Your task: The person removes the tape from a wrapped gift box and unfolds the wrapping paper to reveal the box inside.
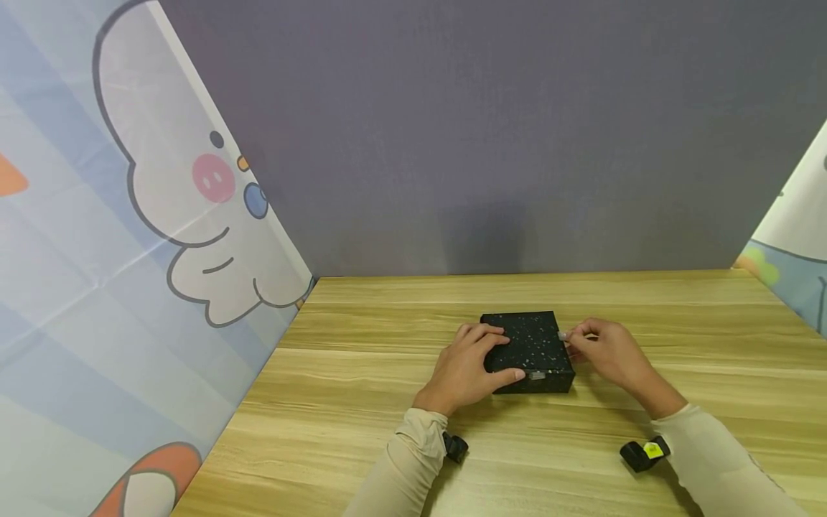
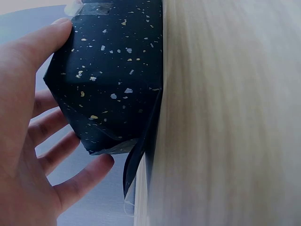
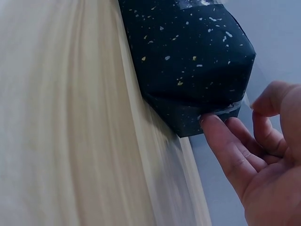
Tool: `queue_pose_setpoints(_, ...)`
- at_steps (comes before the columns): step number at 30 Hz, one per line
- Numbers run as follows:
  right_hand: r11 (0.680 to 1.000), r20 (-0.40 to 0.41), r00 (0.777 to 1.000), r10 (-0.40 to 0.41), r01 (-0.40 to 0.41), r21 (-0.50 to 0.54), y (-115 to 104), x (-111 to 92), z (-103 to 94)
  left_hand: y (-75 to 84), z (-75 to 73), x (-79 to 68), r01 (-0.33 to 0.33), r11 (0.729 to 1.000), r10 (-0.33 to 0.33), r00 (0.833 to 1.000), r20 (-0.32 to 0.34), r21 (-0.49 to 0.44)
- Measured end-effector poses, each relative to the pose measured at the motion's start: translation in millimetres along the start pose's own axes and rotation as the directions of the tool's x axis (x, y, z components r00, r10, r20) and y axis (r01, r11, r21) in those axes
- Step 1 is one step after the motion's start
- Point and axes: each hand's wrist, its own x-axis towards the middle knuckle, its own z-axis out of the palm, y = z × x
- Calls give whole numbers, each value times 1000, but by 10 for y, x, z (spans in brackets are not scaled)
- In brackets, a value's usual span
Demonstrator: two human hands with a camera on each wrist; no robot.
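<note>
A flat box (image 1: 530, 341) wrapped in black paper with pale and gold flecks lies on the table. My left hand (image 1: 468, 362) rests over its left end, fingers spread on the top and thumb along the front edge. At the box's right end, my right hand (image 1: 604, 350) pinches a small strip of clear tape (image 1: 562, 335) between thumb and forefinger. One other finger touches the folded end in the right wrist view. Another piece of clear tape (image 2: 96, 8) is stuck across the front seam. A loose paper flap (image 2: 138, 157) sticks out at the left end.
The box stands on a wood-grain table (image 1: 362, 431). A grey panel (image 1: 491, 143) rises behind it, with a cartoon-printed sheet (image 1: 161, 215) along the left side. Black straps with small devices are worn at both wrists.
</note>
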Motion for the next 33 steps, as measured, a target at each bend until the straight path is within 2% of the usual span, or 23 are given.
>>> queue_pose_setpoints(11,995,34,999,38,-41,95,60,4,-25,2,-4,-12,2,1000,-2,1000,2,-9)
queue_pose_setpoints(33,998,23,998,58,-58,-3,115,10,-78,-22,9,-12,-10,1000,10,1000,-3,-15)
